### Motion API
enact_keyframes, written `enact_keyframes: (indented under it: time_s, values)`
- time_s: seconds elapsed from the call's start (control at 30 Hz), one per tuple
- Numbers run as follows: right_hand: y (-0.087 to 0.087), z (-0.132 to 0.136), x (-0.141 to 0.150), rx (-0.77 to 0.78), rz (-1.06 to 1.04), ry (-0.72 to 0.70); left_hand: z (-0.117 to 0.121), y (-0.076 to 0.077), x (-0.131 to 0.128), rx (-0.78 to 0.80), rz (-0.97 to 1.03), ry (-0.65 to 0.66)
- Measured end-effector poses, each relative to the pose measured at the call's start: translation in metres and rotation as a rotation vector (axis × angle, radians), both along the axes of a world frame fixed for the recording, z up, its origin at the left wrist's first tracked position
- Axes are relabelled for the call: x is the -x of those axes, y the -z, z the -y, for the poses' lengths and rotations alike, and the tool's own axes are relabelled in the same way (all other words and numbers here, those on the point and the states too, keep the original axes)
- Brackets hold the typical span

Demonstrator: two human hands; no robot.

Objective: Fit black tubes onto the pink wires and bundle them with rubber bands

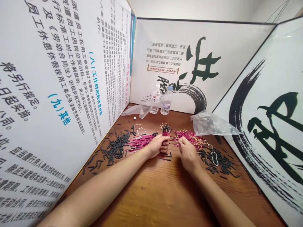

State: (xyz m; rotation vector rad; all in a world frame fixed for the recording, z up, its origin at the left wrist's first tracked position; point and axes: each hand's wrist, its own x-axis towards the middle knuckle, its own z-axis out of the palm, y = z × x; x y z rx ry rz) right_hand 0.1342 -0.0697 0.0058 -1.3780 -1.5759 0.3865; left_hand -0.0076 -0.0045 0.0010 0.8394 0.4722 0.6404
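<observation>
In the middle of the head view, my left hand (160, 145) is wrapped round a bundle of thin magenta sticks with black sleeves (166, 129) standing up above the fist. Behind and left of that hand lie more magenta sticks (139, 142), some with black ends. My right hand (187, 152) is closed at the near edge of a pile of magenta sticks with gold-coloured tips (193, 137). Whatever its fingertips pinch is hidden or too small to make out. Loose black sleeves are heaped on the left (118, 145), and another heap of black sleeves (219, 162) lies to the right.
Rubber bands (141, 131) lie behind the left sticks; a pale band (214, 158) rests on the right heap. Two clear bottles (166, 105) stand at the back of the brown table (156, 192). A clear plastic bag (208, 123) sits back right. Printed panels (170, 63) enclose three sides.
</observation>
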Motion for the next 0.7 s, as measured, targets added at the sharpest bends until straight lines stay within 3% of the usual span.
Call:
enact_keyframes:
  time_s: [0.17, 0.27, 0.43, 0.7]
  values:
    - [0.009, -0.022, 0.041, -0.024, -0.29, 0.001, 0.001, 0.001, -0.002, 0.006, -0.016, -0.093]
    - [0.011, -0.031, 0.053, -0.078, -0.404, 0.087, 0.0, 0.001, -0.001, 0.028, -0.002, -0.135]
    - [0.018, -0.04, 0.055, -0.209, -0.308, 0.217, -0.001, 0.001, 0.0, 0.065, -0.021, -0.168]
    - [0.018, -0.042, 0.055, -0.216, -0.279, 0.211, 0.001, -0.004, 0.002, 0.035, -0.014, -0.14]
